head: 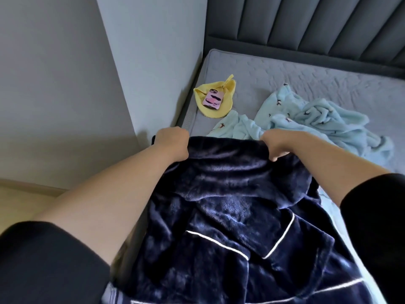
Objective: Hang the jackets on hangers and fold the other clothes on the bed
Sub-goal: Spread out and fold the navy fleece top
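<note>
- Bed [306, 69] fills the upper right, grey mattress, pretty bare.
- Navy fleece jacket [230, 205] with white piping takes up the lower middle, top edge lifted.
- Pale blue fleece garment [317, 119] sits crumpled on the mattress, centre right.
- Left hand [172, 143] and right hand [276, 148], mid-frame, both with fingers curled round the jacket's top edge.
- Yellow cloth [229, 95] lies upper centre, with a pink phone [213, 99] on it.

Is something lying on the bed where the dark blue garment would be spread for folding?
Yes. A crumpled light blue garment lies on the mattress just beyond the held dark blue garment. A yellow cloth with a phone lies farther left.
</note>
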`<state>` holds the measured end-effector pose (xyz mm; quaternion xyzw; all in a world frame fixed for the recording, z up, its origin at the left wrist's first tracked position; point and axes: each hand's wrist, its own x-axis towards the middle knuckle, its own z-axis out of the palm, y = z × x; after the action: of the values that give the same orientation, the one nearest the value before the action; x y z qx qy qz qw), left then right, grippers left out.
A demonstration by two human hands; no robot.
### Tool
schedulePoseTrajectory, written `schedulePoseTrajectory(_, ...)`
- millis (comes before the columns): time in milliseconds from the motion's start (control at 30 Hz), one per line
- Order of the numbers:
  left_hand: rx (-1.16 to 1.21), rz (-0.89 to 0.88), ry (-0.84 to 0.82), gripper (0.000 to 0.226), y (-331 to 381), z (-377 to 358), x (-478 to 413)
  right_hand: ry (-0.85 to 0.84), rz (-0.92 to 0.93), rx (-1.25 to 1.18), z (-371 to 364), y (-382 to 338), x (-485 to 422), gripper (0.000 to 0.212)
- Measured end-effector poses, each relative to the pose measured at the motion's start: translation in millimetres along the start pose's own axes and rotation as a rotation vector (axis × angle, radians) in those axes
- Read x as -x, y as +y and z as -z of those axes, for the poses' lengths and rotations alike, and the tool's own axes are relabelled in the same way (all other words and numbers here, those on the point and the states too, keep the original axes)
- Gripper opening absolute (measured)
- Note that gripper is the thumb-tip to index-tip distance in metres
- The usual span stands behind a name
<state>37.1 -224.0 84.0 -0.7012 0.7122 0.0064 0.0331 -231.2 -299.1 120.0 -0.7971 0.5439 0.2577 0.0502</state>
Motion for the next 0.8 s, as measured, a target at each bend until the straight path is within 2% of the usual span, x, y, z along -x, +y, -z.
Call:
schedulePoseTrajectory(100,-0.053,0.025,0.151,0.006,2,24,8,0.299,-0.051,0.007,14,6,11,0.015)
schedulePoseTrajectory(233,-0.123,0.025,0.419,0.018,2,57,16,0.821,-0.123,0.016,22,12,25,0.022)
schedulePoseTrajectory(333,-0.175,0.024,0.506,0.033,5,62,31,1.023,-0.075,0.06,15,13,38,0.024)
schedulePoseTrajectory(467,-0.186,-0.059,0.538,0.043,25,29,76,1.113,-0.014,0.036,-27,8,68,0.029)
schedulePoseTrajectory(633,-0.132,-0.298,0.528,0.044,37,-25,148,1.138,0.078,0.057,-116,0,119,0.046)
schedulePoseTrajectory(733,-0.128,-0.33,0.317,0.042,39,-58,180,1.002,0.173,0.151,-178,-13,142,0.048)
schedulePoseTrajectory(800,-0.106,-0.294,0.173,0.032,43,-76,188,0.868,0.168,0.157,-210,-24,151,0.052)
